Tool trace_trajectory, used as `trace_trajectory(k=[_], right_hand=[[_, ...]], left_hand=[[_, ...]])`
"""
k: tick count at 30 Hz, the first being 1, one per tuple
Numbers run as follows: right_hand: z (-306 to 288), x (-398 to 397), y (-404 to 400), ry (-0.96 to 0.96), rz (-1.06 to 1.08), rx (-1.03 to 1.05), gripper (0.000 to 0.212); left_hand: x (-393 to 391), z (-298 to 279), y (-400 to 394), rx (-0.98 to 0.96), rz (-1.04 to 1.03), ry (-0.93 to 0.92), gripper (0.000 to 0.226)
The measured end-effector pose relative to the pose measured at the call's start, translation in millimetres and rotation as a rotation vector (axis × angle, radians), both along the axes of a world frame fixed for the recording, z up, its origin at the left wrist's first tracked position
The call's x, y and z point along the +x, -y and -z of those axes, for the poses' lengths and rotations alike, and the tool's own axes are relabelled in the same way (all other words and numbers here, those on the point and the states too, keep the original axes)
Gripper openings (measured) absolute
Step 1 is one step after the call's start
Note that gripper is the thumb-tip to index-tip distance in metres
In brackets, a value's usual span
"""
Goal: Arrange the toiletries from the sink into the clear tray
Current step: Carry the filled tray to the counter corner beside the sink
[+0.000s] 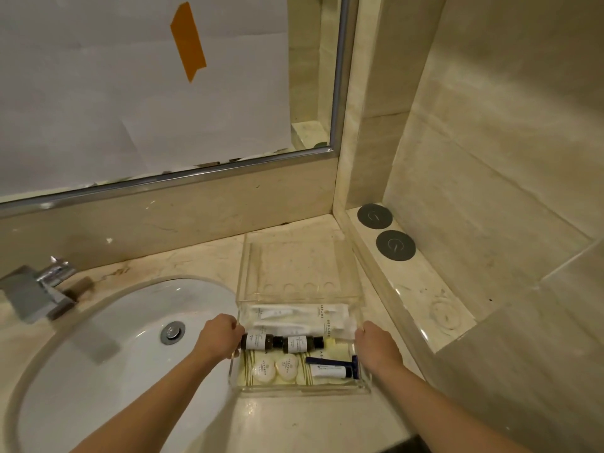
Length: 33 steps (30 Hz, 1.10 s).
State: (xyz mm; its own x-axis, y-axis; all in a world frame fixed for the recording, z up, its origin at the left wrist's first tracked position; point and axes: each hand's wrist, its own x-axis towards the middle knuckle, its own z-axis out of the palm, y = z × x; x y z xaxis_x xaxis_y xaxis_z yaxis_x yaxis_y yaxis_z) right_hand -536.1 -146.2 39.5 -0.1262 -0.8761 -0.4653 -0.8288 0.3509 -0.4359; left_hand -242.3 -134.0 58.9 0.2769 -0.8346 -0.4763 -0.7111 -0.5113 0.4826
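Observation:
The clear tray (299, 389) rests on the marble counter just right of the sink (114, 322). Inside it lie two dark bottles (281, 342) end to end, two white wrapped soaps (274, 367), a small white tube (328, 371), a blue razor (354, 367) and white sachets (300, 318) at the back. My left hand (217, 336) grips the tray's left wall. My right hand (376, 349) grips its right wall. The sink basin holds no toiletries that I can see.
A second clear tray or stand (297, 266) with round holes stands behind the first. A chrome tap (45, 286) is at the far left. Two dark round coasters (385, 230) lie on the ledge at right, against the wall. A mirror rises behind.

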Motion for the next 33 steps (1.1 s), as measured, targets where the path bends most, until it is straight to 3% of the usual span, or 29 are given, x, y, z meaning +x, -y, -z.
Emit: trace_trajectory(k=[14, 18, 23, 29, 33], right_hand=[[6, 11, 20, 0.034, 0.085, -0.016, 0.033], [8, 12, 21, 0.033, 0.104, -0.026, 0.032], [10, 11, 21, 0.028, 0.107, -0.007, 0.035], [8, 15, 21, 0.031, 0.156, -0.039, 0.036], [3, 18, 22, 0.007, 0.205, -0.104, 0.034]], left_hand=[[2, 9, 25, -0.041, -0.072, 0.018, 0.027], [-3, 15, 17, -0.04, -0.211, -0.153, 0.044], [-1, 18, 3, 0.14, -0.328, -0.38, 0.077], [-13, 19, -6, 0.126, -0.378, -0.393, 0.062], [-23, 20, -10, 0.082, -0.486, -0.502, 0.059]])
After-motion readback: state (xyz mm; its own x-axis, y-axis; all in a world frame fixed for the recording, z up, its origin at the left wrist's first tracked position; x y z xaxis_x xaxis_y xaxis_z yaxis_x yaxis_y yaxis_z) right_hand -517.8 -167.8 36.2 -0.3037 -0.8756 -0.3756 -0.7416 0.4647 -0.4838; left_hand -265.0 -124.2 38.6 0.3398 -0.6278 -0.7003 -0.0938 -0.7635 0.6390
